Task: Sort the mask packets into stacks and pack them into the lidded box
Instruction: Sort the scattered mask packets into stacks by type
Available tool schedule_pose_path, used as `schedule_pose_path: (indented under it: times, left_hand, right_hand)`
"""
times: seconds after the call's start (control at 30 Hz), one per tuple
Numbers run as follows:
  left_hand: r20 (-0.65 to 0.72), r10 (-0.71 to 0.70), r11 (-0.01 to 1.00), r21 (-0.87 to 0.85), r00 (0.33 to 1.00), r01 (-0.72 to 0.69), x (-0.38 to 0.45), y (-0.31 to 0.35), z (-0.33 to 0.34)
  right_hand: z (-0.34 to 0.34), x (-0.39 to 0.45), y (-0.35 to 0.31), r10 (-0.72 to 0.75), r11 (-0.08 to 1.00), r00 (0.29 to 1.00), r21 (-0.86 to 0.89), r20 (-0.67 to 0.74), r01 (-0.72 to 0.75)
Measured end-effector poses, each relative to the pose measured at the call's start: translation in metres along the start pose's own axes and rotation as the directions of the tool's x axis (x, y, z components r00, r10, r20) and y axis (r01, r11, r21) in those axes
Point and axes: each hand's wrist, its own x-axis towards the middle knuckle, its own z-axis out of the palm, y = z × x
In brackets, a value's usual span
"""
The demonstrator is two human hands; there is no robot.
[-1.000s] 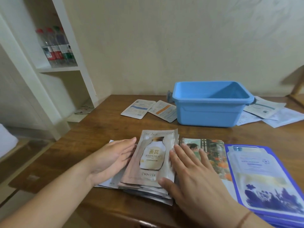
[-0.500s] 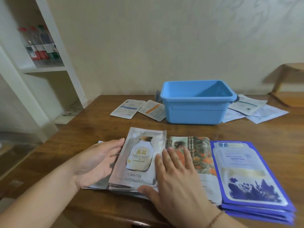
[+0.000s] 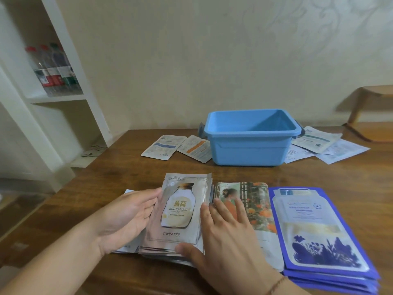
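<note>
A stack of beige bird's-nest mask packets [image 3: 180, 211] lies at the table's near edge. My left hand [image 3: 125, 218] presses its straight fingers against the stack's left side. My right hand [image 3: 225, 235] lies flat on the stack's right side, its thumb at the near corner and its fingers reaching over a packet with an orange-flower picture [image 3: 253, 201]. To the right sits a stack of purple packets [image 3: 319, 235]. The blue box [image 3: 248, 143] stands open farther back, with no lid in view.
Loose white packets lie left [image 3: 163, 146] and right [image 3: 319, 141] of the box on the wooden table [image 3: 331, 175]. A white shelf unit with bottles [image 3: 55, 71] stands at the left. A wooden stool [image 3: 374, 111] is at the far right.
Both hands stay against the beige stack, squaring it. The head camera has shifted, so the scene sits differently in the frame.
</note>
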Motion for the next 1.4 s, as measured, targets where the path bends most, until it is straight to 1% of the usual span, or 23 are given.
schedule_pose_path:
  times: [0.07,0.13,0.2,0.23,0.27,0.33,0.37,0.43,0.47,0.5,0.53,0.57,0.63,0.67,0.73,0.8,0.87,0.93,1.07,1.13,1.23,1.33,1.4]
  left_hand:
    - [-0.021,-0.025,1.000,-0.011,0.999,0.025,-0.001,0.000,0.001]
    - [-0.015,-0.040,0.999,-0.017,0.999,0.040,-0.003,0.000,0.006]
    - [-0.027,-0.040,0.999,-0.014,0.999,0.039,-0.002,-0.001,0.010]
    - [-0.047,-0.045,0.999,-0.029,0.998,0.044,-0.004,0.000,0.013]
    - [-0.064,-0.040,0.998,-0.046,0.997,0.037,-0.003,-0.001,0.012]
    - [-0.103,-0.001,0.999,-0.041,0.995,-0.003,0.000,0.000,0.010]
    - [-0.128,0.037,0.999,0.015,0.991,-0.035,0.002,0.002,0.011]
    - [-0.144,0.189,0.973,0.160,0.971,-0.166,0.005,0.006,0.019]
    - [-0.099,0.277,0.935,0.256,0.956,-0.244,0.009,0.010,0.030]
    - [-0.039,0.364,0.868,0.377,0.931,-0.324,0.015,0.014,0.048]
    - [0.088,0.440,0.760,0.494,0.894,-0.422,0.017,0.020,0.073]
    - [0.224,0.473,0.631,0.588,0.852,-0.505,0.023,0.023,0.100]
    - [0.418,0.415,0.417,0.702,0.808,-0.577,0.045,0.027,0.154]
    - [0.470,0.358,0.355,0.731,0.807,-0.583,0.059,0.028,0.179]
    - [0.517,0.257,0.283,0.768,0.817,-0.575,0.092,0.029,0.228]
    - [0.508,0.190,0.266,0.797,0.840,-0.542,0.123,0.026,0.265]
    - [0.473,0.134,0.289,0.821,0.870,-0.491,0.145,0.022,0.293]
    - [0.462,0.121,0.302,0.826,0.878,-0.476,0.159,0.018,0.312]
    - [0.449,0.139,0.235,0.851,0.883,-0.470,0.181,0.015,0.328]
    - [0.416,0.146,0.220,0.871,0.897,-0.440,0.193,0.013,0.330]
    - [0.372,0.166,0.237,0.884,0.913,-0.403,0.206,0.010,0.333]
    - [0.391,0.214,0.219,0.874,0.895,-0.434,0.212,0.002,0.331]
    - [0.445,0.248,0.169,0.855,0.861,-0.491,0.211,-0.001,0.330]
  right_hand:
    - [0.000,0.002,-0.001,-0.021,1.000,1.000,0.003,0.017,0.021]
    - [-0.004,0.001,-0.002,0.001,1.000,0.998,0.004,0.069,-0.002]
    - [-0.011,0.001,-0.003,-0.033,0.998,0.996,0.050,0.081,0.029]
    - [-0.017,0.002,-0.003,-0.047,0.996,0.991,0.077,0.125,0.038]
    - [-0.023,0.003,0.001,-0.067,0.997,0.990,0.036,0.122,0.063]
    - [-0.043,0.002,0.016,-0.098,0.992,0.974,0.097,0.204,0.080]
    - [-0.052,0.002,0.026,-0.096,0.989,0.972,0.127,0.214,0.070]
    - [-0.066,0.000,0.050,-0.059,0.984,0.983,0.179,0.174,0.027]
    - [-0.072,-0.001,0.065,-0.026,0.981,0.991,0.192,0.130,0.000]
    - [-0.076,-0.003,0.084,0.014,0.980,0.996,0.197,0.086,-0.031]
    - [-0.077,-0.004,0.106,0.048,0.982,0.998,0.181,0.042,-0.055]
    - [-0.076,-0.003,0.131,0.085,0.986,0.996,0.148,-0.003,-0.084]
    - [-0.071,0.001,0.182,0.174,0.982,0.982,0.095,-0.077,-0.166]
    - [-0.070,0.005,0.207,0.233,0.971,0.969,0.085,-0.088,-0.225]
    - [-0.065,0.019,0.254,0.349,0.937,0.936,0.036,-0.040,-0.347]
    - [-0.056,0.038,0.294,0.405,0.915,0.914,-0.013,0.016,-0.404]
    - [-0.044,0.058,0.324,0.402,0.916,0.915,-0.030,0.042,-0.401]
    - [-0.031,0.077,0.344,0.336,0.942,0.938,-0.052,0.085,-0.332]
    - [-0.018,0.091,0.364,0.201,0.978,0.966,-0.090,0.163,-0.188]
    - [-0.018,0.090,0.367,0.164,0.980,0.970,-0.138,0.177,-0.140]
    - [-0.024,0.079,0.365,0.141,0.983,0.968,-0.143,0.208,-0.113]
    - [-0.034,0.050,0.360,0.106,0.989,0.964,-0.130,0.246,-0.076]
    - [-0.043,0.024,0.357,0.073,0.991,0.957,-0.129,0.281,-0.037]
